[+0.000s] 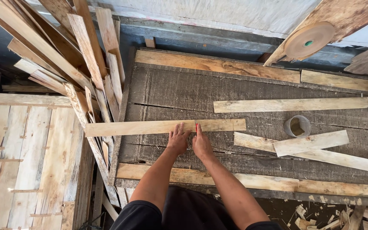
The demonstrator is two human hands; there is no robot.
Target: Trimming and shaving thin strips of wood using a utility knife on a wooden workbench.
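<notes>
Left hand (178, 139): down flat on the dark surface (171, 93), fingers spread and loose, their tips pressing the near edge of the long pale strip (165, 127). Nothing gripped, just resting contact.
Right hand (201, 144): right beside the left, thumbs almost meeting. Its fingers are curled around a small red-tipped marker (196, 126), the tip sitting against the strip's near edge.
Long pale strip: lying crosswise on the surface, nearly level, its left end sticking out past the surface's left edge towards the heap of offcuts (71, 51).
Surface: rough, dark, weathered board, framed by lighter planks along the far side (216, 66) and the near side (252, 181).
Other strips: one lies parallel further back on the right (290, 104); two more cross each other near the right (309, 144).
Tape roll (297, 126): small, standing on the surface just right of the strip's end, apart from it.
Big brown roll (308, 40): up at the top right, leaning on a slanted board.
Left of the surface: a panel of joined pale boards (22, 157), lying lower down.
</notes>
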